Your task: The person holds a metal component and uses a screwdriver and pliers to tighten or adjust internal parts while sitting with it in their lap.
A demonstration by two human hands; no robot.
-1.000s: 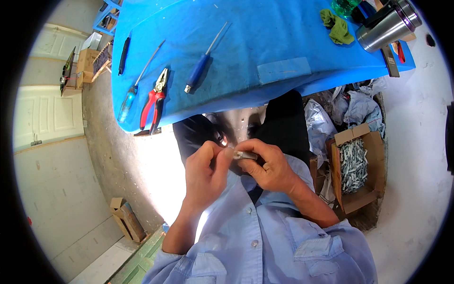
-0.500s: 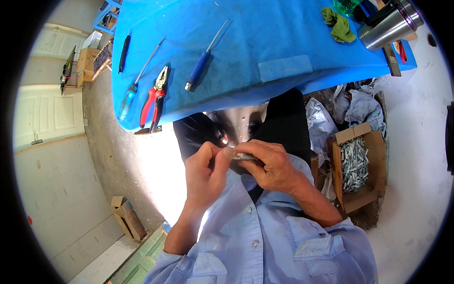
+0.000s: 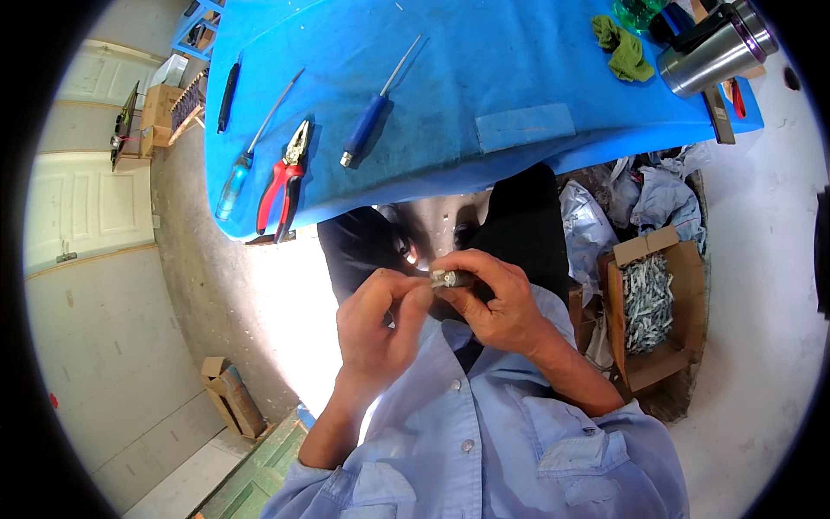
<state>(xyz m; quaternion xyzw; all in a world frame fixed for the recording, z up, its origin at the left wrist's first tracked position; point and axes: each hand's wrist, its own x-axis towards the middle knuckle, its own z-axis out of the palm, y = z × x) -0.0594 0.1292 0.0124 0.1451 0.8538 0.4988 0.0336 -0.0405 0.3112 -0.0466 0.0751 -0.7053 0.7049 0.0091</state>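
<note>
Above my lap, my right hand (image 3: 506, 303) pinches a small, short metal cylinder (image 3: 447, 278) between thumb and fingers. Its end, turned toward my left hand, shows a pale inner detail too small to name. My left hand (image 3: 376, 324) is closed in a pinch right beside that end, thumb against curled fingers. Whatever it may grip is hidden. Beyond the hands, on the blue-covered table (image 3: 484, 52), lie red-and-black pliers (image 3: 281, 186), a screwdriver with a teal handle (image 3: 233, 186) and another with a dark blue handle (image 3: 367, 125).
A slim black tool (image 3: 228, 97) lies at the table's left. Toward the right are a green rag (image 3: 624, 52) and a steel mug (image 3: 709, 56) on its side. Below stand a cardboard box (image 3: 690, 298) of pale strips and grey plastic bags (image 3: 666, 203). Another carton (image 3: 233, 398) is at lower left.
The metal cylinder has turned so its end shows more. My left thumb has drawn back slightly from it, and the left index finger now reaches toward it.
</note>
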